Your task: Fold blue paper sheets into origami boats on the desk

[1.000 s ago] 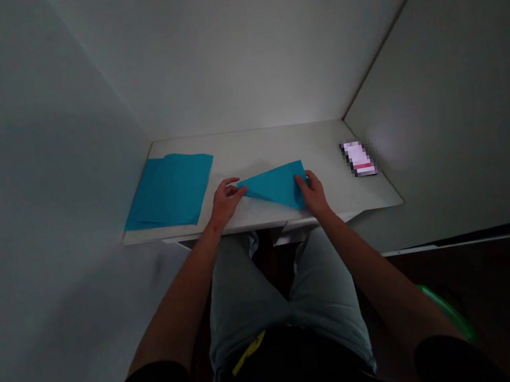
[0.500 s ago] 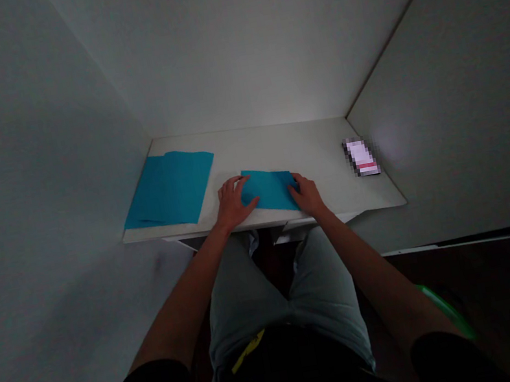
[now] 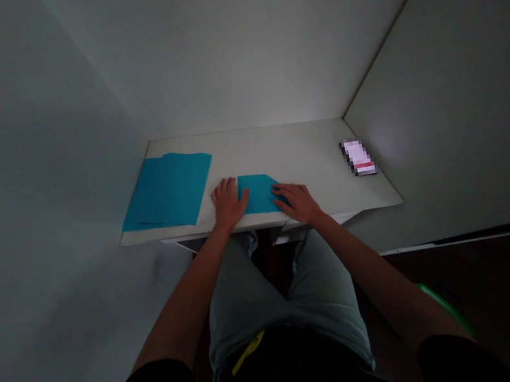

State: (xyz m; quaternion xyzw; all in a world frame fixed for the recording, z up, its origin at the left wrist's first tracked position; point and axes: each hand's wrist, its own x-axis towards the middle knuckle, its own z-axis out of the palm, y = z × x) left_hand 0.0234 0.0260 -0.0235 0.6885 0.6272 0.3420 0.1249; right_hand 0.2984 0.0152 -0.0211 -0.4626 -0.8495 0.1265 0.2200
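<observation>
A small piece of blue paper lies flat on the white desk, its top right corner slanting off. My left hand rests at its left side, fingers spread on the desk and the thumb on the paper's left edge. Over the right end of the paper lies my right hand, its fingers stretched out and pointing left. That hand hides the lower right corner of the paper, so I cannot see how it is folded there.
Several larger blue sheets overlap at the left end of the white desk. A phone with a lit, blurred screen lies near the right end. Walls close in the desk at the back and both sides.
My right hand has gone from gripping the paper's right edge to lying over it with fingers outstretched. The paper's top right corner now slants. My left hand has shifted slightly left and flattened.
</observation>
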